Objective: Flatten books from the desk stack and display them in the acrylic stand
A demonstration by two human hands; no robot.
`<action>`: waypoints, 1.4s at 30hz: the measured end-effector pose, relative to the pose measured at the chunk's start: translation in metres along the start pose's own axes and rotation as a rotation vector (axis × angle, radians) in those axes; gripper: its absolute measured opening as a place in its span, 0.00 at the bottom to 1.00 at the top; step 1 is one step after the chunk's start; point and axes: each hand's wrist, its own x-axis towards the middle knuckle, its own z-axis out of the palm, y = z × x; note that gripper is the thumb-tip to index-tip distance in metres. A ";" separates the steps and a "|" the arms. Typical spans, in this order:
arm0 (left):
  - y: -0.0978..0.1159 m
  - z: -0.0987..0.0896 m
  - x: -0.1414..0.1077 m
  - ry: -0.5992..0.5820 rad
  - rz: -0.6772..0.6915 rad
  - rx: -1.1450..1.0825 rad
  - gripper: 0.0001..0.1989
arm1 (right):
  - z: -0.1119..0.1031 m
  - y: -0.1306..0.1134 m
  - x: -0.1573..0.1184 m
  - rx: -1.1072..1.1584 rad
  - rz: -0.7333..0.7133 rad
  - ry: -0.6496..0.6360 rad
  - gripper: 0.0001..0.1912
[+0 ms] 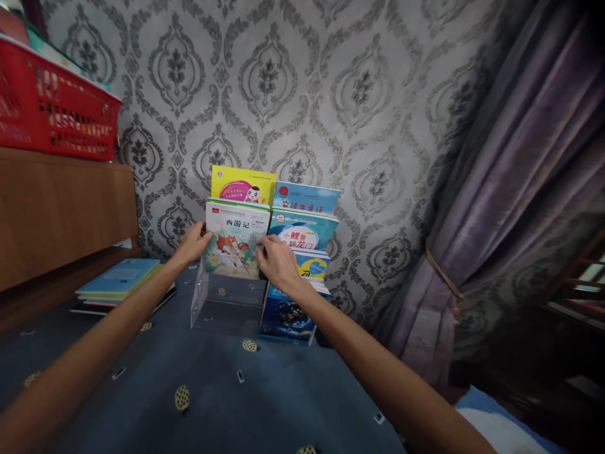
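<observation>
A white picture book (239, 243) with a reddish-orange figure on its cover stands upright in the left column of a clear acrylic book rack (231, 309). At its left edge, my left hand (193, 244) grips it with the thumb on the front; the other fingers are partly hidden. My right hand (280, 261) has its fingers closed on the book's right edge. Behind it rises a yellow book (243, 181). The right column holds a light blue book (307, 195), a teal book (307, 227), a yellow-and-blue book (314, 265) and a dark blue book (289, 318).
Left of the rack, a stack of books (118, 277) lies on the dark patterned tablecloth (212, 384). A red plastic basket (61, 101) sits on a wooden cabinet (66, 214). Patterned wallpaper (302, 94) is behind; a tied purple curtain (472, 221) hangs at right.
</observation>
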 end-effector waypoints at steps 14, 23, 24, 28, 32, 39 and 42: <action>0.009 0.008 -0.004 0.061 -0.005 0.026 0.17 | 0.017 0.006 0.003 0.305 0.015 0.179 0.19; 0.010 0.011 -0.003 0.075 -0.024 0.080 0.16 | 0.021 0.007 0.003 0.341 -0.001 0.168 0.16; 0.010 0.012 -0.003 0.073 -0.023 0.079 0.17 | 0.021 0.007 0.003 0.339 -0.005 0.169 0.16; 0.009 0.014 -0.007 0.068 -0.013 0.065 0.21 | 0.023 0.010 0.003 0.338 -0.023 0.188 0.16; 0.004 0.020 -0.018 0.082 0.009 0.026 0.28 | 0.026 0.012 -0.005 0.345 -0.043 0.205 0.16; -0.006 0.029 -0.037 0.111 0.034 -0.035 0.32 | 0.043 0.006 -0.040 0.374 -0.129 0.168 0.16; -0.010 0.029 -0.040 0.107 0.032 -0.027 0.31 | 0.059 0.003 -0.057 0.414 -0.195 0.194 0.15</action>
